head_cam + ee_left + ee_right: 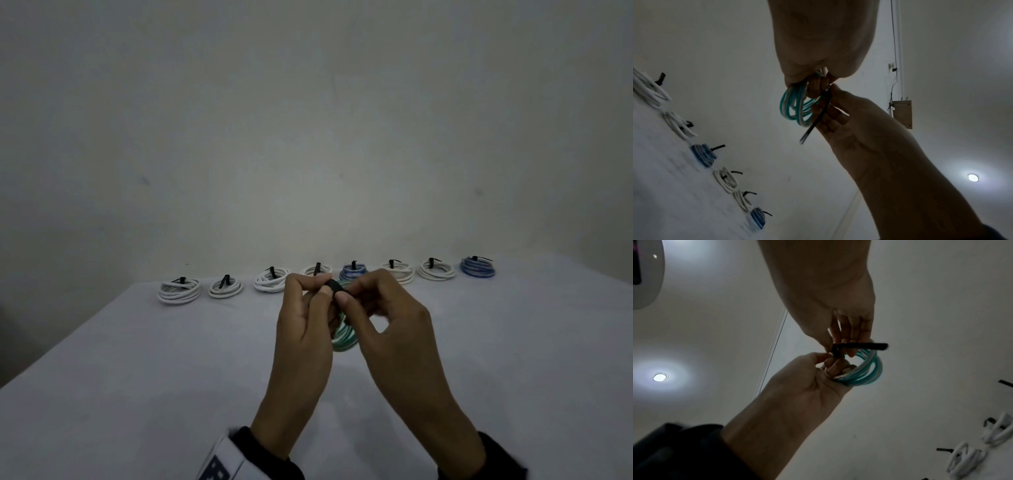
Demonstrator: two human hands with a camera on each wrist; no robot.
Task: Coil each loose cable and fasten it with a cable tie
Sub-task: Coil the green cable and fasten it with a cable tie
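A teal-and-white cable coil [344,337] hangs above the middle of the table between both hands. My left hand [323,286] grips the coil, its fingers curled through the loops [869,369]. A black cable tie [334,286] is wrapped round the top of the coil. My right hand [347,293] pinches this tie near its head. The tie's free tail [861,346] sticks out past the right hand's fingers [851,337], and it points down beside the coil [795,105] as a dark strip [813,123]. In the left wrist view, the right hand [830,113] reaches in from below.
Along the back of the white-clothed table [137,377] stands a row of several tied coils, from a white one [178,291] at the left to a blue one [478,268] at the right. A wall rises close behind them. The table's left edge runs diagonally.
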